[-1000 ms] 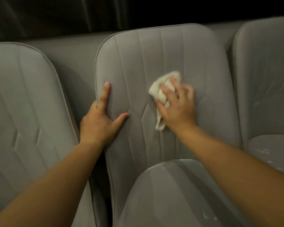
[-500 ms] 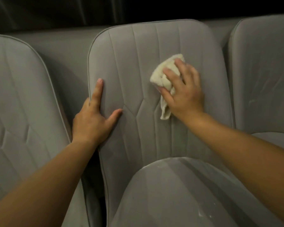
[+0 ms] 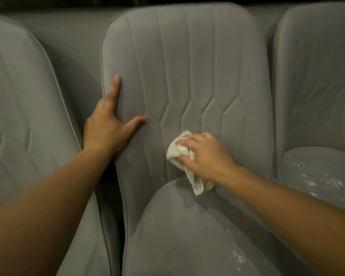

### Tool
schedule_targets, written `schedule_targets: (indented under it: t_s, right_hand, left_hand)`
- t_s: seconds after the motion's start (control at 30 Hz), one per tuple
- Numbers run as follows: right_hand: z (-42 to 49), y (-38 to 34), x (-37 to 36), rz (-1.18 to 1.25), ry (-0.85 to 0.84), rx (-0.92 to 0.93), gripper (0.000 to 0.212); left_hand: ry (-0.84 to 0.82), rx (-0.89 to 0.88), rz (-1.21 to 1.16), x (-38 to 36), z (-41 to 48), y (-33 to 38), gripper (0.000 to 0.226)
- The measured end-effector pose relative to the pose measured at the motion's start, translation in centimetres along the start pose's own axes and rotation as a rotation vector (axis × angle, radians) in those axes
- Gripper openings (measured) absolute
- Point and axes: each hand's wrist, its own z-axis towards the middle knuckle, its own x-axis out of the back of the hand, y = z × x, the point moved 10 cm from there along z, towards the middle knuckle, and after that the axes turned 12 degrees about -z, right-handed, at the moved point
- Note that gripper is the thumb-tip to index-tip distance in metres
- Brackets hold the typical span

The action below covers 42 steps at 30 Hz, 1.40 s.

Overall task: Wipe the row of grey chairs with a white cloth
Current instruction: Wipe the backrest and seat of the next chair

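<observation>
Three grey padded chairs stand side by side. On the middle chair (image 3: 187, 66), my right hand (image 3: 205, 156) grips a crumpled white cloth (image 3: 177, 150) and presses it against the lower backrest, just above the seat. A loose tail of the cloth hangs onto the seat's back edge. My left hand (image 3: 106, 126) rests on the left edge of the same backrest, index finger and thumb spread on the front; the other fingers are hidden behind the edge.
The left chair (image 3: 24, 96) and the right chair (image 3: 315, 76) flank the middle one closely. White specks lie on the right chair's seat (image 3: 317, 176) and on the middle seat's right side (image 3: 237, 255). A dark gap runs between left and middle chairs.
My right hand has slid the cloth down the backrest from the upper middle to just above the seat. My left hand has stayed on the backrest's left edge.
</observation>
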Motion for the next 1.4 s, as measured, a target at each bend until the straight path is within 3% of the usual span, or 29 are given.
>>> schedule_targets:
  t_s: [0.13, 0.23, 0.33, 0.43, 0.67, 0.8, 0.93, 1.03, 1.17, 1.3, 1.4]
  right_hand:
    - [-2.4, 1.6, -3.8, -0.071, -0.327, -0.024, 0.055]
    - [-7.2, 3.5, -9.3, -0.023, -0.531, -0.146, 0.051]
    - [-8.2, 4.1, -9.8, -0.014, -0.415, -0.254, 0.050]
    - [-7.8, 3.8, -9.6, -0.030, -0.409, -0.262, 0.045]
    - [-8.2, 3.4, -9.0, -0.043, -0.346, -0.270, 0.044]
    - [-8.1, 3.7, -9.3, -0.026, -0.350, -0.274, 0.052]
    - [-7.9, 3.2, -9.0, -0.041, -0.325, -0.239, 0.047]
    - [-7.2, 0.9, -8.1, 0.068, -0.261, -0.130, 0.045]
    - [-5.7, -7.6, -10.1, 0.094, -0.356, 0.239, 0.056]
    - [-3.7, -7.0, -10.4, -0.016, -0.393, 0.139, 0.044]
    - [-3.4, -2.6, -10.2, -0.138, -0.450, 0.027, 0.039]
  left_hand:
    - [-0.001, 0.042, 0.052, -0.1, -0.3, 0.1, 0.102]
    - [0.012, 0.084, 0.115, -0.3, -0.9, 0.5, 0.098]
    - [-0.006, 0.123, 0.167, -1.1, -2.0, 1.3, 0.092]
    - [-0.065, 0.130, 0.219, -2.3, -5.3, 0.7, 0.086]
    - [-0.296, 0.296, 0.199, -6.9, -17.9, -4.5, 0.103]
    - [-0.389, 0.386, 0.231, -8.3, -22.4, -6.5, 0.088]
    - [-0.385, 0.398, 0.261, -8.4, -22.7, -7.3, 0.081]
    - [-0.365, 0.396, 0.280, -8.3, -22.8, -7.1, 0.078]
    - [-0.322, 0.360, 0.259, -8.0, -22.9, -7.1, 0.077]
    - [-0.335, 0.326, 0.266, -7.7, -22.9, -7.0, 0.085]
    - [-0.359, 0.343, 0.297, -7.8, -23.0, -7.2, 0.088]
